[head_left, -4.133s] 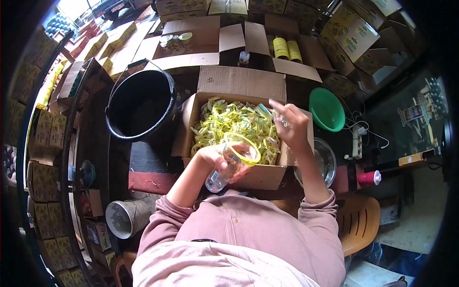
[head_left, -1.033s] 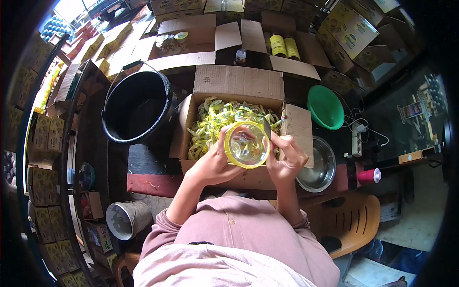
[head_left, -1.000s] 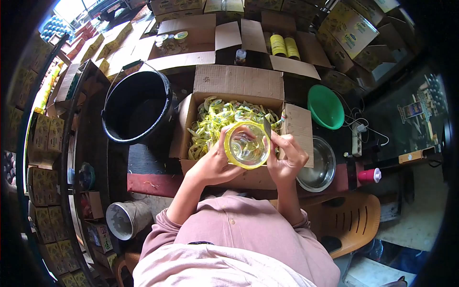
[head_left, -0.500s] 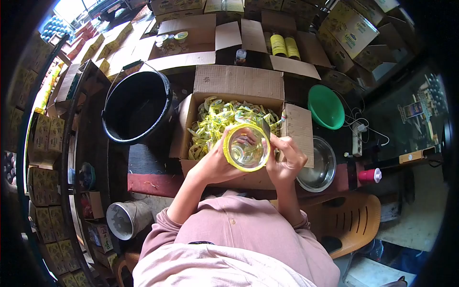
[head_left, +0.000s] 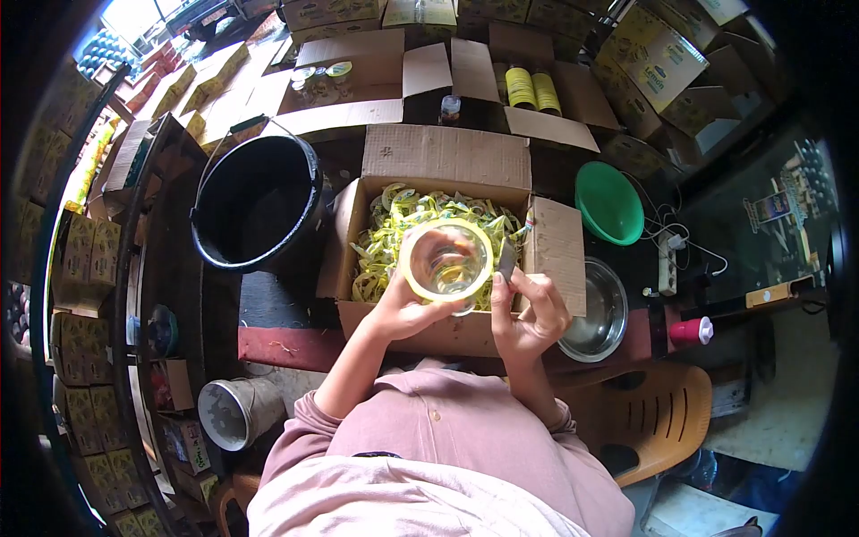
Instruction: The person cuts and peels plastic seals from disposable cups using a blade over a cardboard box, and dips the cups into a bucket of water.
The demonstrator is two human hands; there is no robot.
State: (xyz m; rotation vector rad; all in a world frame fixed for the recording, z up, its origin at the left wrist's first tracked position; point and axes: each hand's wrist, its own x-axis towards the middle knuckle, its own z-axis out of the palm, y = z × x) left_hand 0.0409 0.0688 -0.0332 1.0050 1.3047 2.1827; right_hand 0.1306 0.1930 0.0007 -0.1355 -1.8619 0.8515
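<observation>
Above a box (head_left: 557,255) of yellow strips (head_left: 394,215), the left hand (head_left: 407,309) grips a clear cup (head_left: 447,259), its sides hard to make out; the right hand (head_left: 534,313) pinches a dark flat piece (head_left: 507,259), partly covered.

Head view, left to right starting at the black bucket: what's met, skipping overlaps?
Black bucket → clear yellow-rimmed cup → right hand → green bowl → pink object with white end.
</observation>
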